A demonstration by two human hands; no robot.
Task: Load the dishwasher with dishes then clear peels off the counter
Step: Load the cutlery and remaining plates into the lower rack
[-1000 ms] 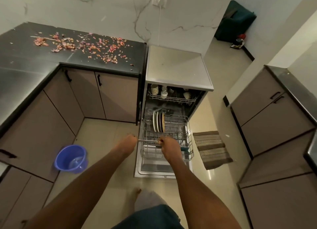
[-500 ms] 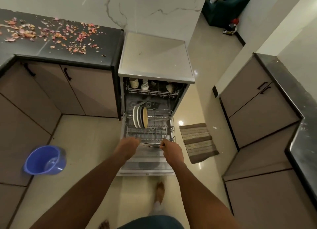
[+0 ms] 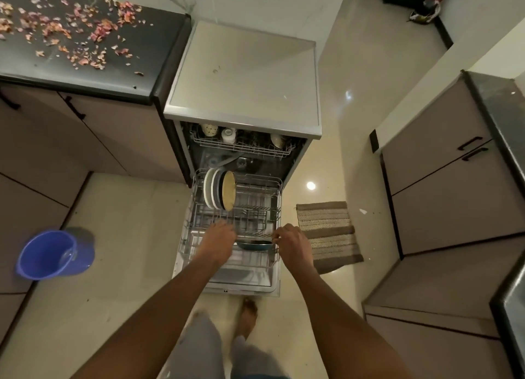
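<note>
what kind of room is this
Most likely a home kitchen: an open dishwasher with plates in its pulled-out rack, a dark counter strewn with peels, and cabinets below.

The dishwasher (image 3: 244, 94) is standing open, its lower rack (image 3: 235, 222) pulled out beneath both grips. Plates (image 3: 218, 189) are standing upright just beyond the left grip (image 3: 220, 236). Pink peels (image 3: 71, 29) are lying scattered on the dark desk (image 3: 159, 37), far left of it.
</note>
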